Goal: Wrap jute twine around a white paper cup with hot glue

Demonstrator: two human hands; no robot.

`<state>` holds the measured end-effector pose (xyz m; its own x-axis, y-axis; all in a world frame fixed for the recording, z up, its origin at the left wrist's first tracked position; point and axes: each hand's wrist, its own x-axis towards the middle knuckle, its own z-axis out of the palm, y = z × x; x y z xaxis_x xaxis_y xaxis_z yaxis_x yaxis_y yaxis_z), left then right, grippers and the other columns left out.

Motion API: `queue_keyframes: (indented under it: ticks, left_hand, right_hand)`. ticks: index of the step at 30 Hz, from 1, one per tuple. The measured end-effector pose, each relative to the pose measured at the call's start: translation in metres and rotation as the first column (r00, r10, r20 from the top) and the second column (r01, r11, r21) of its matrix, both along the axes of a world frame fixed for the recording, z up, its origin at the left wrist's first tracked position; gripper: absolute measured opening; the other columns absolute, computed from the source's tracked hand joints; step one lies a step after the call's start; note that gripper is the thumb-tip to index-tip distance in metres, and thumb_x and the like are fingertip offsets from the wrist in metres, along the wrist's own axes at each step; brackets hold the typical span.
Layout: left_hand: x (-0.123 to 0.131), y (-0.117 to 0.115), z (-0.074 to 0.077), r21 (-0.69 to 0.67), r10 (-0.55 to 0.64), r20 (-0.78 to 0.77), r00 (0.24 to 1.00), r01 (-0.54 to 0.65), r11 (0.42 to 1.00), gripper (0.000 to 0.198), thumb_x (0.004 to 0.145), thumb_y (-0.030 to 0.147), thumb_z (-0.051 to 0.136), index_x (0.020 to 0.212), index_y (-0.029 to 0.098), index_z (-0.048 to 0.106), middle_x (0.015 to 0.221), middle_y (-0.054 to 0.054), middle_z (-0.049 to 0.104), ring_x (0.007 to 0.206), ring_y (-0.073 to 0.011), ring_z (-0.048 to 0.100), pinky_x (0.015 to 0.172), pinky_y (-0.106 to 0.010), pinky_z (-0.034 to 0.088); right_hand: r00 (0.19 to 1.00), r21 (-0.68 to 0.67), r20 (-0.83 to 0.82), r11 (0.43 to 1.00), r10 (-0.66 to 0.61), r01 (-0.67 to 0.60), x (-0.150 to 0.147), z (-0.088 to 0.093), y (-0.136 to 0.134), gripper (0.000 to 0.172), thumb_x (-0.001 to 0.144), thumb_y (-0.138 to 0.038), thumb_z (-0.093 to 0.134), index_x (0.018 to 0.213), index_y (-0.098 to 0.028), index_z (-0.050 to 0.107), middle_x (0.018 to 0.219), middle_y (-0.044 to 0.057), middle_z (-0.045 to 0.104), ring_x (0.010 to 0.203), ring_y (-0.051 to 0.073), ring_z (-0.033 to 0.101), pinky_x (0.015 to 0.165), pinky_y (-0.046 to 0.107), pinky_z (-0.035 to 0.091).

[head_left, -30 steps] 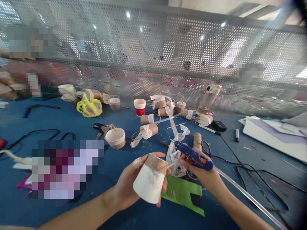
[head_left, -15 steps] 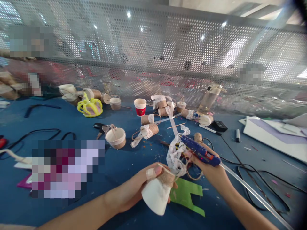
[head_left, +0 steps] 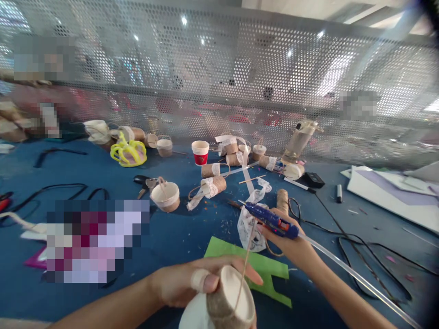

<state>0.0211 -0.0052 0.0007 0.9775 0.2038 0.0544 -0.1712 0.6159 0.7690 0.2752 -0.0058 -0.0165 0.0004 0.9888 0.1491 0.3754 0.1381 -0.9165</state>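
Near the bottom centre, my left hand (head_left: pixel 202 278) is wrapped round a white paper cup banded with brown twine (head_left: pixel 222 304), its round end tilted up. My right hand (head_left: pixel 281 230) grips a blue glue gun (head_left: pixel 272 219), whose nozzle points left and whose long clear glue stick trails to the lower right. A strand of twine (head_left: pixel 247 256) runs from my right hand down to the cup. White lace (head_left: pixel 247 230) lies behind and left of my right hand. Green felt (head_left: pixel 240 256) with a notched edge lies under and behind the cup.
Twine-wrapped cups (head_left: pixel 165 196) lie across the blue table (head_left: pixel 123 301), with a red and white cup (head_left: pixel 200 153) and scissors (head_left: pixel 142 183) among them. A twine spool (head_left: pixel 282 201) stands behind my right hand. Black cables (head_left: pixel 356 237) and white sheets (head_left: pixel 387 196) are at right. A perforated metal screen (head_left: pixel 219 68) stands behind.
My left hand and the cup have moved down and turned, bringing the round end upward. The glue gun has shifted slightly left. Twine now stretches between my hands, and more green felt shows.
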Motion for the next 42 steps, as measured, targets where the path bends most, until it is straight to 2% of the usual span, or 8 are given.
queue_keyframes:
  ticks: [4,7,12,17,22,28,34,42]
  left_hand:
    - [-0.001,-0.001,0.000,-0.080,0.049,0.180,0.982,-0.035,0.996,0.060,0.081,0.058,0.064,0.137,0.037,0.055,0.095,-0.010,0.077,0.074,-0.0277,0.074,0.061,-0.035,0.054]
    - [0.003,0.001,0.003,-0.202,0.262,0.195,0.945,-0.223,0.954,0.067,0.084,0.059,0.061,0.145,0.036,0.044,0.095,-0.010,0.075,0.062,-0.0237,0.073,0.055,-0.032,0.053]
    - [0.005,0.013,0.003,-0.263,0.641,0.027,0.767,-0.614,0.744,0.061,0.098,0.052,0.039,0.153,0.028,0.029,0.099,-0.014,0.073,0.071,-0.0264,0.072,0.064,-0.037,0.053]
    - [0.007,0.017,0.001,-0.215,0.740,-0.185,0.646,-0.762,0.611,0.058,0.103,0.043,0.033,0.155,0.021,0.022,0.098,-0.014,0.075,0.081,-0.0230,0.071,0.073,-0.032,0.051]
    - [0.010,0.014,0.002,-0.103,0.714,-0.252,0.653,-0.752,0.651,0.062,0.103,0.041,0.035,0.158,0.024,0.013,0.096,-0.011,0.077,0.081,-0.0220,0.071,0.073,-0.032,0.051]
    - [0.006,0.012,-0.009,-0.076,0.689,-0.315,0.652,-0.741,0.667,0.061,0.098,0.046,0.049,0.154,0.035,0.028,0.125,-0.006,0.071,0.102,-0.0228,0.069,0.087,-0.034,0.048]
    - [0.005,0.011,-0.007,-0.005,0.698,-0.327,0.637,-0.740,0.672,0.063,0.097,0.049,0.048,0.154,0.034,0.027,0.116,-0.008,0.074,0.098,-0.0245,0.069,0.087,-0.037,0.046]
    - [0.006,0.009,0.000,0.060,0.732,-0.344,0.589,-0.764,0.643,0.072,0.091,0.052,0.058,0.154,0.029,0.030,0.117,-0.010,0.073,0.113,-0.0310,0.064,0.090,-0.037,0.045]
  right_hand:
    - [1.000,-0.006,-0.013,1.000,0.017,-0.018,0.000,-0.003,0.002,0.019,0.083,-0.034,0.071,0.097,-0.022,0.067,0.082,0.001,0.067,0.073,0.018,0.064,0.067,0.028,0.051]
    - [1.000,0.010,-0.018,1.000,-0.011,0.012,0.000,-0.002,0.002,0.025,0.083,-0.035,0.071,0.104,-0.022,0.065,0.098,0.005,0.070,0.087,0.022,0.067,0.079,0.032,0.053]
    - [0.984,0.033,-0.008,0.984,-0.177,0.177,0.001,0.007,-0.003,0.023,0.084,-0.042,0.071,0.095,-0.022,0.064,0.088,0.003,0.066,0.077,0.021,0.063,0.072,0.032,0.052]
    - [0.979,0.044,-0.134,0.986,-0.152,0.159,-0.002,0.018,-0.017,0.019,0.083,-0.038,0.073,0.085,-0.023,0.063,0.069,-0.002,0.060,0.059,0.016,0.058,0.060,0.029,0.049]
    - [0.983,0.059,-0.164,0.996,0.079,-0.071,-0.007,0.021,-0.027,0.020,0.085,-0.033,0.069,0.074,-0.022,0.055,0.068,-0.001,0.057,0.056,0.015,0.053,0.056,0.030,0.043]
    - [0.969,0.118,0.012,0.962,0.247,-0.247,-0.005,0.017,-0.032,0.026,0.084,-0.021,0.060,0.068,-0.023,0.041,0.068,-0.003,0.046,0.062,0.014,0.039,0.058,0.028,0.033]
    - [0.960,0.122,0.121,0.956,0.252,-0.267,-0.002,0.019,-0.033,0.027,0.079,-0.015,0.061,0.070,-0.023,0.036,0.068,-0.004,0.044,0.060,0.013,0.037,0.056,0.027,0.029]
    - [0.953,0.125,0.189,0.957,0.235,-0.261,-0.003,0.022,-0.033,0.029,0.075,-0.011,0.059,0.070,-0.024,0.034,0.067,-0.005,0.043,0.058,0.013,0.037,0.055,0.027,0.029]
